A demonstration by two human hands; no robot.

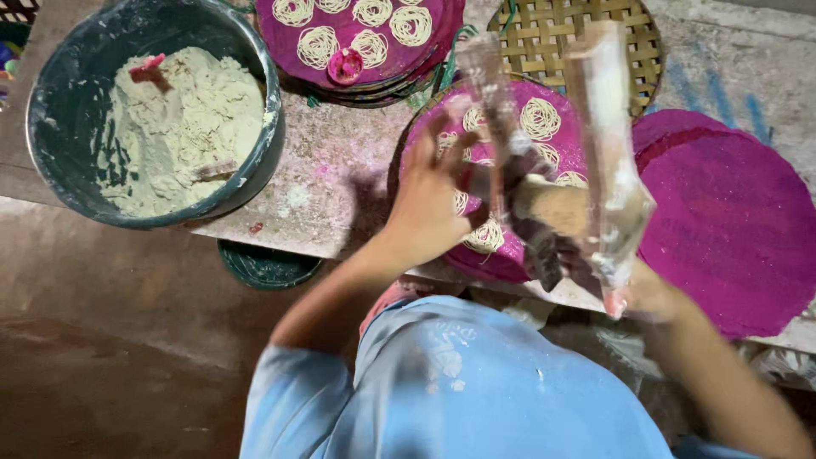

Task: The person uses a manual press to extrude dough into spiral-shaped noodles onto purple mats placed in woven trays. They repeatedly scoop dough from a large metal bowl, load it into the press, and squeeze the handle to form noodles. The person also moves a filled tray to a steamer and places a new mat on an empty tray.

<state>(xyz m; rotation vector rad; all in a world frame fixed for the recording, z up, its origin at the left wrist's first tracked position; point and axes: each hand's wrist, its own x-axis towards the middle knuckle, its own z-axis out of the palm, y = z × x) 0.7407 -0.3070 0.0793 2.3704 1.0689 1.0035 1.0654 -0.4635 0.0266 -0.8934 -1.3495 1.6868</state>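
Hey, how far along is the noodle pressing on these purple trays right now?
Done: the stacked purple tray at the top carries a full set of noodle coils. In hand: the left hand and right hand work a press over the middle tray, which is partly covered in coils. Left: the purple tray on the right is bare, and the bucket holds plenty of dough.

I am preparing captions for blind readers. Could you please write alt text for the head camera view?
A person in a light blue shirt holds a metal hand press in both hands, left hand and right hand, over a round magenta mat with coils of pale noodle. A dark bucket of pale dough stands to the left, more magenta mats nearby.
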